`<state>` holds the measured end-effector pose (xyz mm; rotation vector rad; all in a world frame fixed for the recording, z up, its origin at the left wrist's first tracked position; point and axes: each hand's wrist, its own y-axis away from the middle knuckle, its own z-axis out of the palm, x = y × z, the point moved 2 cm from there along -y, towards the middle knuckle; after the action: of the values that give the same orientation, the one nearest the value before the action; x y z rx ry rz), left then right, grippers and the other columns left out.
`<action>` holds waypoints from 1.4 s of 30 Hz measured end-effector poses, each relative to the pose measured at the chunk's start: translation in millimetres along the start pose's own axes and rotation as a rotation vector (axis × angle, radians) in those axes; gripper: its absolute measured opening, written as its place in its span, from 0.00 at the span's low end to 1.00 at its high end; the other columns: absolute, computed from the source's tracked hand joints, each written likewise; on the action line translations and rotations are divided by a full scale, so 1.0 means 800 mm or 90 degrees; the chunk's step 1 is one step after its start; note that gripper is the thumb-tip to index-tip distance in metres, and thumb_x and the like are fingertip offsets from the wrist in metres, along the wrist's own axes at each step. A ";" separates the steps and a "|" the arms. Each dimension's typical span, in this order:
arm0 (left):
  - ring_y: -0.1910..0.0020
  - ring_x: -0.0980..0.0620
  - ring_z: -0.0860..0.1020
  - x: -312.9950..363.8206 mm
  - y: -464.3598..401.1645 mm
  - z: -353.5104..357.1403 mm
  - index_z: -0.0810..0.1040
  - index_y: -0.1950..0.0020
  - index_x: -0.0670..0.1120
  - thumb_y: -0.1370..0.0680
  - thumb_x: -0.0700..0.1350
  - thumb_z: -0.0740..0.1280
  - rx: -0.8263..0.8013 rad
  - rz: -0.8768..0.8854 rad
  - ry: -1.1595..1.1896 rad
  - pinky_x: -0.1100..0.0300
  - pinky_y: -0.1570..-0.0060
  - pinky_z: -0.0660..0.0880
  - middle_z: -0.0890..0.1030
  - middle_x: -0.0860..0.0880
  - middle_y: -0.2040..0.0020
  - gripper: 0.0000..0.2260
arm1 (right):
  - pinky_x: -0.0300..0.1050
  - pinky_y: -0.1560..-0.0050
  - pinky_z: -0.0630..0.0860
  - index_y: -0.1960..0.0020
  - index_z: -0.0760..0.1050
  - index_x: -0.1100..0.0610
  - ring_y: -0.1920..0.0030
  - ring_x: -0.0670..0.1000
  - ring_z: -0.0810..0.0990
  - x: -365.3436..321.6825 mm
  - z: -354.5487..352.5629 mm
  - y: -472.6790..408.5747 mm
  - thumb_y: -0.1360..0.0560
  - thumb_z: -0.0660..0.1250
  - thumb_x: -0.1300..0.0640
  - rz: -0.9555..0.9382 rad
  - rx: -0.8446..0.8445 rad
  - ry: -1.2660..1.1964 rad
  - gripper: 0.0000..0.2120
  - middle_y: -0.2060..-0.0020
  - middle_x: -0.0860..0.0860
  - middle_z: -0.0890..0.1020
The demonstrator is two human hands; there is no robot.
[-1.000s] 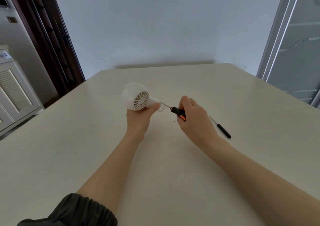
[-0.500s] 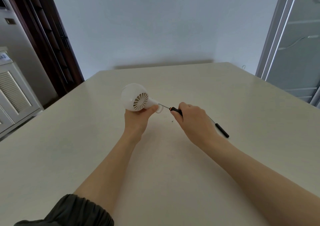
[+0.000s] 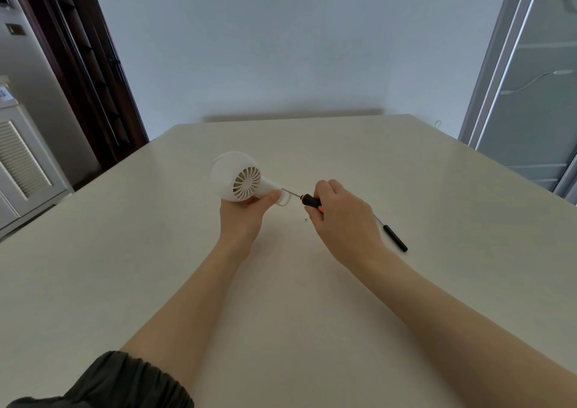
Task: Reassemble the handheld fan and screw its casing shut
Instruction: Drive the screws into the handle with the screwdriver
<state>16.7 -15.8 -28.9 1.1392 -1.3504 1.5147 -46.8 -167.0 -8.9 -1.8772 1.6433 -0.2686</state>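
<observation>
The fan [image 3: 236, 177] is held above the tabletop [image 3: 343, 158] by the left hand [image 3: 242, 212], left of centre; the screwdriver [image 3: 307, 201] is gripped just to its right by the right hand [image 3: 343, 214], its shaft reaching the fan's handle end. A second screwdriver [image 3: 394, 236] is laid on the tabletop right of that hand; a small screw [image 3: 305, 219] is lying between the hands.

The fan [image 3: 237, 176] is plain white, with a round grille of radiating slats, cream in the gaps. The screwdriver [image 3: 310, 202] has a black handle with orange accents and a thin silver shaft. A second tool [image 3: 395, 238] is black with a silver shaft. The table [image 3: 312, 329] is plain off-white. The sleeve [image 3: 125, 382] is dark charcoal. The wall [image 3: 281, 48] is pale blue-grey, and the door frame [image 3: 87, 64] is dark brown. The cabinet [image 3: 18, 164] is white with horizontal louvres.
</observation>
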 end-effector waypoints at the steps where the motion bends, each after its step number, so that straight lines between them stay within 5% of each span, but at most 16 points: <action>1: 0.50 0.47 0.80 -0.001 -0.001 0.001 0.78 0.47 0.38 0.31 0.39 0.75 -0.001 -0.001 0.001 0.53 0.48 0.76 0.82 0.38 0.48 0.15 | 0.44 0.65 0.62 0.50 0.69 0.58 0.64 0.50 0.66 0.001 0.002 0.000 0.20 0.56 0.52 0.010 -0.006 0.028 0.09 0.60 0.48 0.67; 8: 0.49 0.49 0.81 -0.003 -0.001 0.002 0.79 0.46 0.41 0.31 0.39 0.76 -0.014 -0.002 -0.002 0.56 0.48 0.77 0.83 0.42 0.48 0.15 | 0.46 0.63 0.62 0.59 0.64 0.56 0.63 0.55 0.70 0.007 0.011 -0.005 0.19 0.55 0.49 0.064 -0.063 -0.034 0.13 0.64 0.50 0.69; 12: 0.49 0.49 0.81 -0.003 0.003 0.001 0.79 0.46 0.41 0.30 0.41 0.76 -0.018 0.005 -0.025 0.56 0.47 0.76 0.83 0.44 0.49 0.15 | 0.50 0.60 0.73 0.49 0.68 0.57 0.61 0.57 0.75 0.006 0.003 -0.002 0.26 0.66 0.55 0.047 -0.063 -0.089 0.10 0.55 0.51 0.73; 17: 0.53 0.51 0.79 -0.003 0.006 -0.001 0.79 0.48 0.41 0.30 0.41 0.75 -0.012 0.000 -0.024 0.55 0.49 0.76 0.82 0.44 0.51 0.13 | 0.51 0.65 0.72 0.50 0.67 0.59 0.65 0.59 0.73 0.001 0.001 -0.001 0.28 0.62 0.65 0.021 -0.027 -0.098 0.08 0.56 0.53 0.73; 21: 0.53 0.51 0.79 -0.001 0.005 0.003 0.79 0.49 0.43 0.30 0.41 0.75 -0.014 -0.009 -0.017 0.54 0.47 0.76 0.82 0.45 0.52 0.12 | 0.45 0.67 0.63 0.51 0.69 0.59 0.65 0.52 0.66 0.003 0.001 0.000 0.24 0.61 0.60 0.001 -0.003 -0.005 0.03 0.58 0.52 0.73; 26: 0.54 0.52 0.79 -0.003 0.003 0.002 0.79 0.51 0.45 0.31 0.41 0.76 -0.017 -0.014 -0.015 0.55 0.48 0.76 0.82 0.47 0.53 0.10 | 0.44 0.65 0.61 0.48 0.70 0.58 0.62 0.51 0.66 0.004 0.005 0.001 0.19 0.53 0.53 0.020 -0.021 0.098 0.11 0.56 0.51 0.76; 32: 0.53 0.52 0.80 -0.001 0.003 0.002 0.80 0.52 0.45 0.32 0.41 0.77 -0.010 -0.002 -0.026 0.57 0.51 0.76 0.83 0.46 0.53 0.11 | 0.46 0.63 0.63 0.57 0.64 0.56 0.63 0.55 0.69 0.006 0.012 0.001 0.19 0.54 0.51 0.054 -0.088 -0.023 0.12 0.62 0.51 0.71; 38: 0.53 0.51 0.79 0.003 0.006 0.004 0.79 0.52 0.46 0.31 0.40 0.76 0.016 -0.006 0.007 0.55 0.49 0.75 0.82 0.45 0.52 0.11 | 0.53 0.58 0.76 0.46 0.68 0.58 0.59 0.58 0.78 0.005 0.000 0.000 0.27 0.65 0.61 0.034 -0.050 -0.115 0.11 0.54 0.52 0.73; 42: 0.54 0.52 0.78 0.005 0.008 0.005 0.79 0.52 0.46 0.31 0.39 0.76 0.019 -0.005 0.011 0.55 0.49 0.75 0.81 0.47 0.53 0.11 | 0.54 0.65 0.73 0.51 0.67 0.60 0.66 0.61 0.74 0.001 -0.005 0.000 0.28 0.63 0.66 0.008 -0.003 -0.112 0.07 0.58 0.52 0.70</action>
<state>9.6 -20.4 -26.8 1.1460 -1.3147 1.5410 -48.8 -169.2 -6.4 -1.8373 1.5376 -0.0903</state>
